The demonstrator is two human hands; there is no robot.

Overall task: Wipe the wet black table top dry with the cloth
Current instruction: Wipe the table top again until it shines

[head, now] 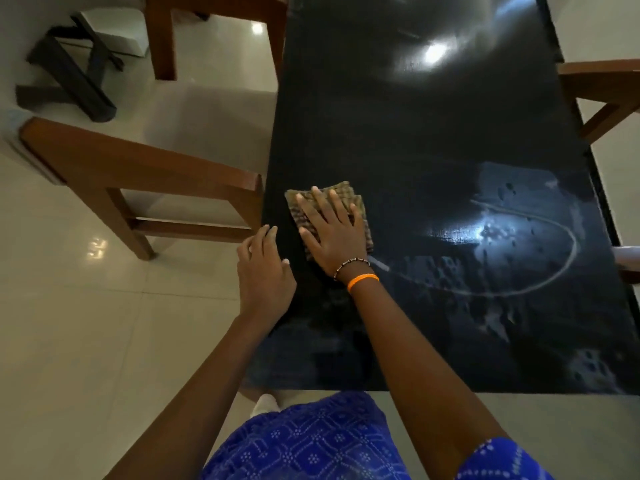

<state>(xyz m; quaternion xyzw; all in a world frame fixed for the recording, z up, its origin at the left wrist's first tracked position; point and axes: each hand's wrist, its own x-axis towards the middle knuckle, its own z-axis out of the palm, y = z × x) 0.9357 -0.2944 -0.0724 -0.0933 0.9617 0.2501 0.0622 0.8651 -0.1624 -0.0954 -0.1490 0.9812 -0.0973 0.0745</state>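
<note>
Glossy cream floor tiles [86,306] and wooden chairs [138,174] frame the black table top [433,116], whose polished face throws back a ceiling light at the far end. I stand at the near short edge with my right hand [332,233] spread flat, fingers straight, on the folded checked cloth [346,194], which lies on the table close to its left edge. My left hand [265,268] rests over that left edge just beside the cloth, fingers loosely bent and gripping nothing that I can see. Beads and streaks of water [502,237] glisten across the right half of the table, a curved trail looping through them, so I judge much of the drying is yet to do.

I expect the cloth to handle as a soft, light pad: limp if lifted by a corner, and apt to unfold or bunch if pushed from one edge. The best hold, to my mind, is the one shown, palm and fingers pressing down on its middle so the folds stay stacked. On so slick and wet a surface it should glide easily; once soaked it will likely smear and want turning.
</note>
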